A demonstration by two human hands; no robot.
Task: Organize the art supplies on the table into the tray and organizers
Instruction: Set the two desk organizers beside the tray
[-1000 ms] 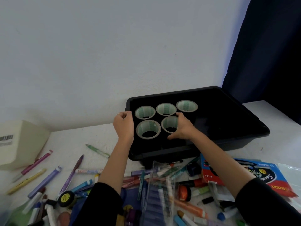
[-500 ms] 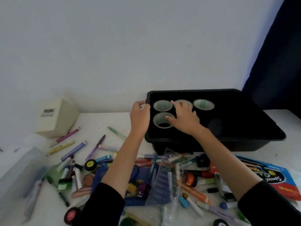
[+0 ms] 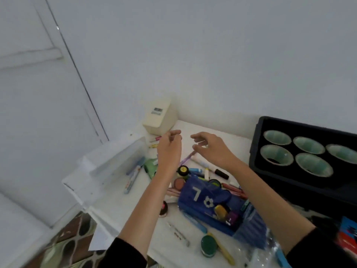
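A black tray stands at the right of the white table, holding several pale green cups. Markers, crayons and small paint pots lie scattered around a blue pouch in the middle. My left hand and my right hand hover side by side above the loose markers, left of the tray. Both hands have curled, parted fingers and hold nothing.
A cream box with a barcode sits in the back corner by the wall. A clear plastic organizer lies at the table's left edge. A green paint pot and a crinkled clear bag lie near me. Patterned floor shows lower left.
Both hands have left the tray's cups and moved left over the scattered markers. The view has swung left, so the tray now sits at the right edge.
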